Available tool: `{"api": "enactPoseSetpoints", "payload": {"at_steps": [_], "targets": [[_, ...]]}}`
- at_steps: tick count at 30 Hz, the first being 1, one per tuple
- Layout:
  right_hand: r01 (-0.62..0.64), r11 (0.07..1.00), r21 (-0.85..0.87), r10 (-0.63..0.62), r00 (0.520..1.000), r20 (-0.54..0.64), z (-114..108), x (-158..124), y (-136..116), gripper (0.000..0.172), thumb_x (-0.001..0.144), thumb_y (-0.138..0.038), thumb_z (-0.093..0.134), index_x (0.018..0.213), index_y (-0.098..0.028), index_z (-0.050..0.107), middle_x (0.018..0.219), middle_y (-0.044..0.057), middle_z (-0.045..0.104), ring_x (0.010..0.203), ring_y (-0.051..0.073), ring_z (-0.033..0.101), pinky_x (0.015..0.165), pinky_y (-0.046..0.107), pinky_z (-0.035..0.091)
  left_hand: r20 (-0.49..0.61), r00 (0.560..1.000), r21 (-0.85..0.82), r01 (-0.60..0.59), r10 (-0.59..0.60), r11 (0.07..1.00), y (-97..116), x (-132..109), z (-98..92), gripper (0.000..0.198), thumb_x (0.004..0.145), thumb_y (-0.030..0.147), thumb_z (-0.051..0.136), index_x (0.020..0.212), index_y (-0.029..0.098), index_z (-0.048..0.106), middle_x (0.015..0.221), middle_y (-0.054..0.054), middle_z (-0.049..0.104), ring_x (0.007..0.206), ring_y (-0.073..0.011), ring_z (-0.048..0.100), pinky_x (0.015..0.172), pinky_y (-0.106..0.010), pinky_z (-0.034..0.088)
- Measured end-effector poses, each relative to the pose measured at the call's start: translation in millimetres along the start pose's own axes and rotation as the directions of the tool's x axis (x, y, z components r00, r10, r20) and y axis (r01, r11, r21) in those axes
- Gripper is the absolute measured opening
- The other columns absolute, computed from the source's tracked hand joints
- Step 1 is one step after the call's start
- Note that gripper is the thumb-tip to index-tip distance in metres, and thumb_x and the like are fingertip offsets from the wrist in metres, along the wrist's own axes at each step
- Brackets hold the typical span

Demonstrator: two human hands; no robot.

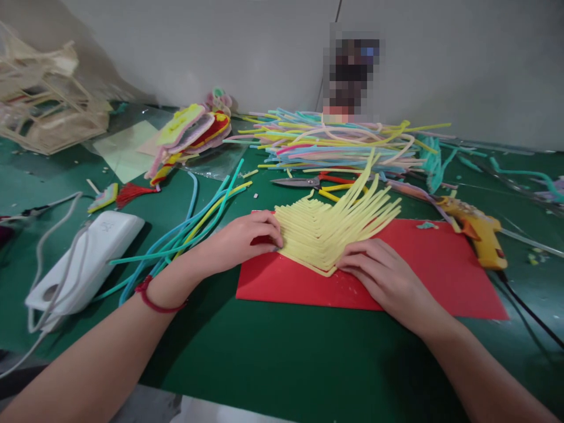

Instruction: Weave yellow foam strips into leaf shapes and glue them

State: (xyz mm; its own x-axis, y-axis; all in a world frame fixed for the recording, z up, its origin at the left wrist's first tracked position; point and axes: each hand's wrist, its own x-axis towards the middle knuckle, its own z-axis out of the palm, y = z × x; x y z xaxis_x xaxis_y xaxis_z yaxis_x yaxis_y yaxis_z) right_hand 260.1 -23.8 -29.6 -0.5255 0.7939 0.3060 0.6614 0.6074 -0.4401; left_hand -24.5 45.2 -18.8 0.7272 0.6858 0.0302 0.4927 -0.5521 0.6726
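A piece made of nested, V-bent yellow pipe cleaners (319,232) lies on a red sheet (282,282), its point toward me and its loose right ends fanning upward. My left hand (247,238), with a red cord bracelet on the wrist, pinches the piece's left edge between curled fingers. At its lower right edge, close to the point, my right hand (383,270) has its fingers closed on the yellow strands; its thumb is mostly hidden. Just behind the piece lie scissors (297,183) with red and yellow handles, partly covered by the strands.
A yellow glue gun (478,232) rests at the sheet's right. Behind is a heap of multicoloured pipe cleaners (335,141). To the left are blue and green pipe cleaners (189,226), a white power bank (88,264) with cable, finished fuzzy crafts (191,132) and a beige frame (48,100).
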Motion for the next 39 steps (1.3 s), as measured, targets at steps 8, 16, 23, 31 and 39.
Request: {"api": "enactPoseSetpoints", "payload": {"at_steps": [8, 16, 23, 31, 39], "targets": [[-0.021, 1.0, -0.006, 0.021, 1.0, -0.003, 2, -1, 1, 0.021, 0.095, -0.018, 0.042, 0.094, -0.021, 0.063, 0.096, 0.007, 0.062, 0.091, 0.019, 0.058, 0.08, 0.034, 0.048, -0.012, 1.0, -0.006, -0.022, 0.022, 1.0, -2, -1, 0.8, 0.01, 0.088, 0.021, 0.056, 0.086, 0.023, 0.066, 0.101, -0.001, 0.06, 0.1, -0.0141, 0.057, 0.093, -0.025, 0.041], [-0.004, 1.0, -0.019, 0.003, 0.999, -0.043, 1, 2, 2, 0.02, 0.095, -0.018, 0.045, 0.09, -0.02, 0.064, 0.09, 0.006, 0.065, 0.086, 0.018, 0.061, 0.076, 0.032, 0.048, 0.0, 1.0, 0.007, 0.001, -0.001, 1.0, -3, 0, 0.6, 0.007, 0.088, 0.021, 0.056, 0.086, 0.022, 0.062, 0.098, -0.001, 0.063, 0.099, -0.0151, 0.058, 0.094, -0.029, 0.042], [-0.02, 1.0, 0.011, 0.022, 0.991, -0.135, 4, 2, 5, 0.015, 0.091, -0.021, 0.053, 0.084, -0.022, 0.067, 0.082, 0.003, 0.068, 0.079, 0.016, 0.063, 0.073, 0.029, 0.049, -0.102, 0.995, 0.052, -0.015, 0.02, 0.999, 1, -1, -1.5, 0.01, 0.089, 0.025, 0.056, 0.086, 0.021, 0.064, 0.093, -0.001, 0.064, 0.09, -0.0135, 0.06, 0.084, -0.026, 0.046], [-0.094, 0.982, 0.166, 0.131, 0.964, -0.232, 0, -1, 12, 0.006, 0.084, -0.021, 0.064, 0.079, -0.023, 0.065, 0.078, 0.0, 0.067, 0.077, 0.015, 0.063, 0.071, 0.027, 0.051, -0.152, 0.958, 0.314, -0.185, 0.242, 0.931, 42, 15, 18.6, 0.017, 0.093, 0.026, 0.051, 0.087, 0.019, 0.066, 0.091, -0.002, 0.065, 0.087, -0.0142, 0.06, 0.081, -0.028, 0.045], [-0.143, 0.988, 0.052, 0.152, 0.954, -0.257, -10, -4, 27, 0.011, 0.087, -0.027, 0.06, 0.08, -0.023, 0.066, 0.083, 0.002, 0.066, 0.081, 0.017, 0.062, 0.075, 0.03, 0.05, 0.066, 0.97, 0.482, -0.236, 0.234, 0.843, 60, 34, 42.8, 0.014, 0.086, 0.03, 0.062, 0.092, 0.016, 0.063, 0.094, -0.004, 0.064, 0.089, -0.0187, 0.06, 0.082, -0.033, 0.044]]}}
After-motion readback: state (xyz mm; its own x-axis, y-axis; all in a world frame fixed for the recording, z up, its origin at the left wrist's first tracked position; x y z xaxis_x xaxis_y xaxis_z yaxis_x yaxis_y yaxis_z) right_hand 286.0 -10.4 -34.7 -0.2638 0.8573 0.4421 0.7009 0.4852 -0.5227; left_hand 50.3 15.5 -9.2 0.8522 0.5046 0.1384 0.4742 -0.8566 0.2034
